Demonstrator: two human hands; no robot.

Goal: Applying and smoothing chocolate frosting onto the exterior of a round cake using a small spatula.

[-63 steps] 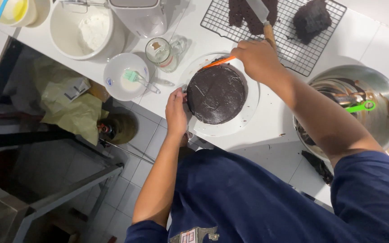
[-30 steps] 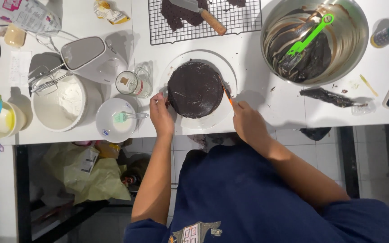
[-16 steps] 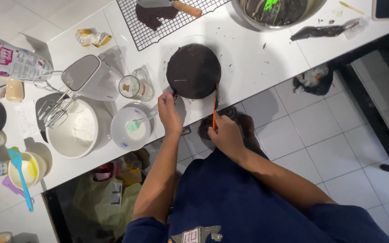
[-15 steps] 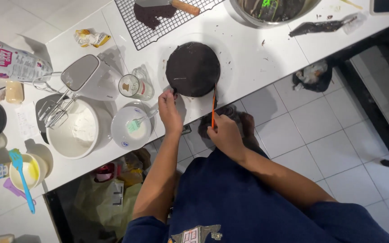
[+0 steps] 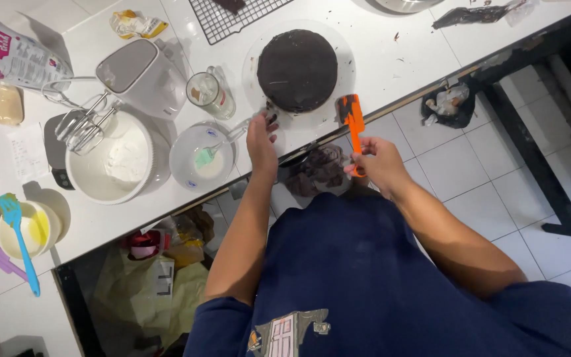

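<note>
From the head camera, looking straight down, the person stands at the near edge of a white counter [image 5: 391, 59]. A round chocolate-coated cake [image 5: 297, 69] sits on a white round turntable [image 5: 254, 59] near that edge. The left hand [image 5: 261, 140] reaches forward with its fingers laid on the near rim of the turntable, just at the cake's lower left side; its grip is flat and loose, closed on nothing. The right hand [image 5: 377, 164] is off the counter, over the tiled floor, and its grip is closed around the handle of an orange spatula [image 5: 351, 119], whose blade points up toward the counter edge, just right of the cake and apart from it.

Left of the left hand stands a small white bowl [image 5: 201, 157] with a green-tipped spatula in it, then a large white mixing bowl [image 5: 117, 158] with a hand mixer [image 5: 137, 73] resting on its rim. A glass jar [image 5: 210, 94] stands between mixer and cake. A wire cooling rack [image 5: 232, 16] lies at the top edge.
</note>
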